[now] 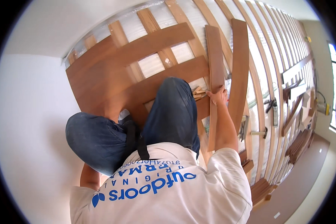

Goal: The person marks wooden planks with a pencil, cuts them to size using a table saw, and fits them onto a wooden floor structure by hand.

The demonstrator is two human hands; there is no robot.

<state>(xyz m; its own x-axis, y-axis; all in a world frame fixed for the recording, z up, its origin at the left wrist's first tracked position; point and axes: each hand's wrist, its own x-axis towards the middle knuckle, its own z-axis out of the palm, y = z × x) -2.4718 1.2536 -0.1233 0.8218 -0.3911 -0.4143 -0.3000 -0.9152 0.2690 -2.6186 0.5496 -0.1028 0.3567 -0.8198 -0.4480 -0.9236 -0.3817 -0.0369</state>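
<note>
My right hand [219, 96] lies across a narrow brown wooden floorboard [215, 56], gripping it with the thumb at its left side and the fingers toward its right. A second loose floorboard [239, 63] is just to the right of that hand. Several small light wooden wedges [198, 92] sit in a little pile by my thumb, left of the gripped board. On the left, laid brown floorboards [93, 74] run under and ahead of my legs, some with gaps between them. My left arm [89, 177] passes behind my bent left knee, which hides the hand.
Bare wooden battens [265, 56] over silvery sheeting stretch to the right. Among them lie a hammer [265, 132], a caulking gun [275, 112] and a metal clamp-like tool [244, 127]. Stacked boards [263, 192] are at lower right. A white wall [33, 112] stands close on my left.
</note>
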